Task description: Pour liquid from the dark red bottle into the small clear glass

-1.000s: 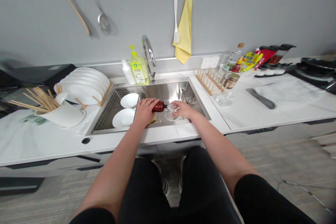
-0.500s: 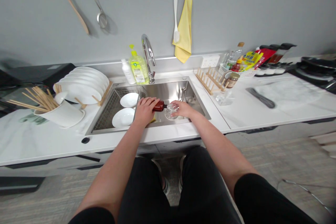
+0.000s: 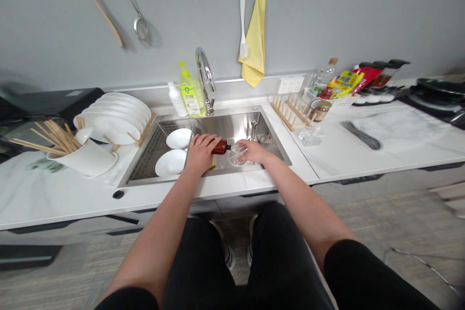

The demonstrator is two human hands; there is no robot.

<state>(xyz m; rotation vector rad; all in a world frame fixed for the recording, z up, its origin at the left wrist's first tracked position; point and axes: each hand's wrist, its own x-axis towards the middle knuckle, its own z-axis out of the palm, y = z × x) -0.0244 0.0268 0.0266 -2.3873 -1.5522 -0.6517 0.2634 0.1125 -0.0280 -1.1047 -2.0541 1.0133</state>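
Note:
Over the sink (image 3: 279,155), my left hand (image 3: 202,151) is wrapped round a reddish-brown bottle (image 3: 220,146). The bottle lies on its side with its dark neck pointing right. My right hand (image 3: 251,151) holds a clear cup (image 3: 236,157), its fingers closed round the far side. The bottle's neck is at the cup, but I cannot tell whether they touch. Whether any liquid is flowing is too small to see. A bit of something yellow (image 3: 211,166) shows below my left hand. Two white bowls (image 3: 170,162) sit in the sink's left part.
A tap (image 3: 204,70) rises behind the sink, beside a yellow-green soap bottle (image 3: 192,94) and a white bottle (image 3: 177,99). White plates (image 3: 112,118) and a chopstick holder (image 3: 87,157) stand left. A wooden rack (image 3: 290,110), jar (image 3: 321,111) and black-handled utensil (image 3: 361,135) are right.

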